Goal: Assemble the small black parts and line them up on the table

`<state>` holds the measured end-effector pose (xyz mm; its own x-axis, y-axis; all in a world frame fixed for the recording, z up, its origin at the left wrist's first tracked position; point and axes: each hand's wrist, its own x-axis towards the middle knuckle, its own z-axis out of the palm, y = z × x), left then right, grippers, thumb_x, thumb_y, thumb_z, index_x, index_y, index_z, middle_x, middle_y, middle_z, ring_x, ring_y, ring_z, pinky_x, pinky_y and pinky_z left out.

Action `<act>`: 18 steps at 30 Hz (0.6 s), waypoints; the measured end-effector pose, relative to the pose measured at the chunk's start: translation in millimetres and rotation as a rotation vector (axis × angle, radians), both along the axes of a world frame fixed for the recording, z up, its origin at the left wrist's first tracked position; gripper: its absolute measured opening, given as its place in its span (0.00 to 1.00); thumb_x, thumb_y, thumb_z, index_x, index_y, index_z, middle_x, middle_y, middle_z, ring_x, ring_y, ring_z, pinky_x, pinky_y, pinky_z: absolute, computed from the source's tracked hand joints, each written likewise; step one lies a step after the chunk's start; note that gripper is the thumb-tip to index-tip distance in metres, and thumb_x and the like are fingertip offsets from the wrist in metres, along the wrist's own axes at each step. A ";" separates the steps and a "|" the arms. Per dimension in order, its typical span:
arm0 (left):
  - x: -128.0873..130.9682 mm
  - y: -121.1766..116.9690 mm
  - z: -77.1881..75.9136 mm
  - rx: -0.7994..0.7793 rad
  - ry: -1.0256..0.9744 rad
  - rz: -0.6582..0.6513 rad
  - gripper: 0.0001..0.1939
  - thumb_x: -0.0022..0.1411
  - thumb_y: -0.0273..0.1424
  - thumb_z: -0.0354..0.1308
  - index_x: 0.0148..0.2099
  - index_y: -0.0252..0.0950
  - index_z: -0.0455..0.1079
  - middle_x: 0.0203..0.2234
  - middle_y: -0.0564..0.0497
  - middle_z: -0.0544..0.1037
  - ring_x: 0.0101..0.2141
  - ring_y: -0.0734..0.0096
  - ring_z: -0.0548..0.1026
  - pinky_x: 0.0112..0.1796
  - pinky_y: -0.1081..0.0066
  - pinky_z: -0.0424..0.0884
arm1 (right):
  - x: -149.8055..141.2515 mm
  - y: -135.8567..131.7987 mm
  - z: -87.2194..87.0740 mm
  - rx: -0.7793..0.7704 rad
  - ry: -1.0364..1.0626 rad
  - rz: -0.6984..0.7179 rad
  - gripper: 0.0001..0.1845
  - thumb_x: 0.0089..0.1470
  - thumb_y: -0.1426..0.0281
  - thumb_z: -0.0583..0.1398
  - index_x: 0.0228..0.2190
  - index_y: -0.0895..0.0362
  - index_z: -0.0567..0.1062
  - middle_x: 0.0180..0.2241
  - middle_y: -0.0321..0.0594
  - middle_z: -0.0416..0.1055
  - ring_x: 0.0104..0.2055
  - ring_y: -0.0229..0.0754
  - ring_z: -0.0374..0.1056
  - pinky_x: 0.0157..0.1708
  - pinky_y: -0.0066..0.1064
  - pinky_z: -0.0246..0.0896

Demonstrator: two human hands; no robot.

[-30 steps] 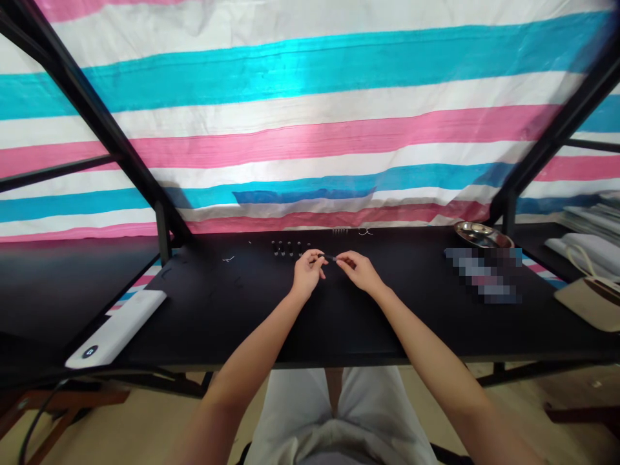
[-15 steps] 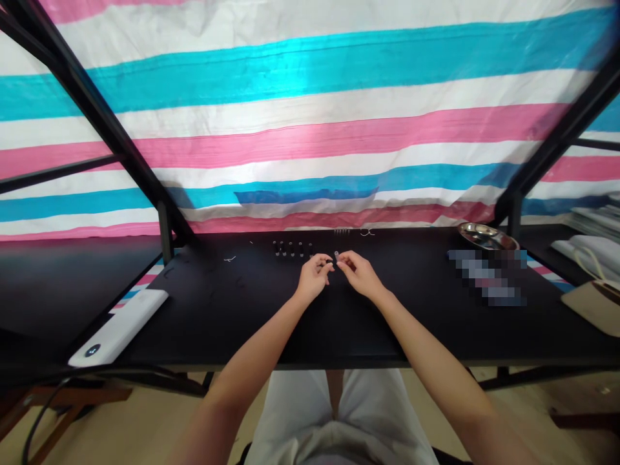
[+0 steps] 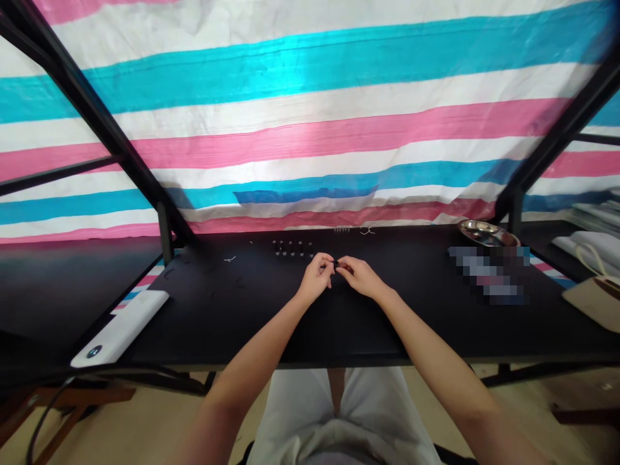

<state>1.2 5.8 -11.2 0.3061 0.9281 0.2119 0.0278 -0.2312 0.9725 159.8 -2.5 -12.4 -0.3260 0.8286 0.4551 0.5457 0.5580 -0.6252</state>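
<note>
Both hands meet above the middle of the black table (image 3: pixel 339 323). A small dark piece (image 3: pixel 335 263) shows between their fingertips, too small to name. My left hand (image 3: pixel 317 274) pinches it from one side, thumb and forefinger together. From the other side my right hand (image 3: pixel 357 274) closes its fingertips on the same spot; whether it holds a separate part is hidden. Just beyond the left hand stands a row of several small dark cylinders (image 3: pixel 291 249) with pale ends.
Farther back lie a row of tiny metallic pieces (image 3: pixel 341 230) and a thin white tie (image 3: pixel 367 231). A white scrap (image 3: pixel 229 259) is left of the cylinders. A white device (image 3: pixel 121 328) sits at the left, a steel dish (image 3: pixel 488 234) at the far right. Striped sheeting (image 3: pixel 310 142) hangs behind.
My hands have come closer together, their fingertips now meeting. The small light-coloured piece seen at my right fingertips earlier is no longer visible there.
</note>
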 end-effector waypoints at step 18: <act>-3.1 -2.0 -9.4 0.312 0.348 0.124 0.07 0.58 0.29 0.47 0.39 0.38 0.64 0.21 0.56 0.68 0.18 0.80 0.63 0.23 0.78 0.59 | 76.2 91.5 -15.3 -0.094 -0.215 -0.600 0.08 0.50 0.66 0.55 0.30 0.56 0.72 0.29 0.41 0.73 0.32 0.41 0.68 0.31 0.28 0.57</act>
